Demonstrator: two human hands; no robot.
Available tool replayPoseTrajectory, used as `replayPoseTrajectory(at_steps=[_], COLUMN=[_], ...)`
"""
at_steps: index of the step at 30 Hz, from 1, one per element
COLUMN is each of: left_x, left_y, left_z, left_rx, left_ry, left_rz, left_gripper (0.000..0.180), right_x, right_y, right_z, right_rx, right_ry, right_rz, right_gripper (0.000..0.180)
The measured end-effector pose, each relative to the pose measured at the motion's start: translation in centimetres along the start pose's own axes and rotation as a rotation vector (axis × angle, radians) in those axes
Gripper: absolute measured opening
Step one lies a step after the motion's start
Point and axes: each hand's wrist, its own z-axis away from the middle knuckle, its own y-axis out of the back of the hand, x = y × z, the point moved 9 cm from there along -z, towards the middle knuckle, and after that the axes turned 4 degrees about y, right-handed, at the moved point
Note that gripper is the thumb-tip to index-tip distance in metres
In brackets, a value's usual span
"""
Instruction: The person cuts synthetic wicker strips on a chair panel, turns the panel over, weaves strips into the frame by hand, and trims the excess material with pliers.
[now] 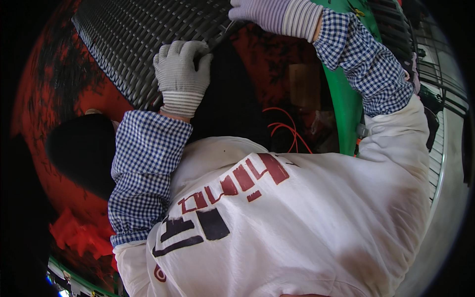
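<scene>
A black woven wicker panel [133,39] slopes across the upper left. My left hand [180,74], in a grey knit glove, has its fingers curled over the panel's lower right edge. At the top edge of the picture, my right hand [274,15] wears a pale purple striped glove and rests at the same edge of the panel. It is partly cut off, so its grip is unclear. A thin light strand [225,29] runs between the two hands. Blue checked sleeves and a white printed apron fill the lower half of the view.
A green curved frame [346,104] stands to the right of the panel, with an orange cord [287,129] looping below it. A white wire rack [440,148] lines the far right. A dark round shape [81,148] and crumpled red material [74,235] lie on the red floor at left.
</scene>
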Motion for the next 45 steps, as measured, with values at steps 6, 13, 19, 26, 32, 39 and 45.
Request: replayPoseTrajectory(at_steps=[6, 13, 19, 26, 32, 39, 45], left_x=[0.5, -0.3, -4.9, -9.6, -10.0, -3.0, -3.1], left_y=[0.0, 0.6, 1.1, 1.6, 3.0, 1.9, 2.2], left_z=[0.6, 2.5, 3.7, 4.3, 3.1, -5.3, -7.6], left_rx=[0.005, -0.004, -0.061, -0.086, -0.127, -0.115, -0.227], left_ry=[-0.116, -0.257, -0.217, -0.050, 0.130, -0.022, 0.043], left_rz=[-0.153, -0.236, -0.310, -0.334, -0.323, -0.308, -0.299], left_gripper=[0.032, 0.034, 0.028, 0.025, 0.030, 0.036, 0.031], right_x=[7.1, 7.2, 6.9, 7.0, 5.9, 5.2, 6.5], right_y=[2.2, -0.7, -3.6, -7.5, -10.7, -11.2, -8.9], right_z=[6.5, 10.3, 10.1, 8.5, 7.0, 7.0, 7.4], right_rx=[0.299, 0.394, 0.237, 0.105, 0.151, 0.191, 0.052], right_ry=[-0.382, -0.449, -0.441, -0.430, -0.397, -0.479, -0.693], right_rz=[-0.031, -0.190, -0.198, -0.110, -0.180, -0.421, -0.670], right_gripper=[0.014, 0.015, 0.026, 0.032, 0.030, 0.037, 0.037])
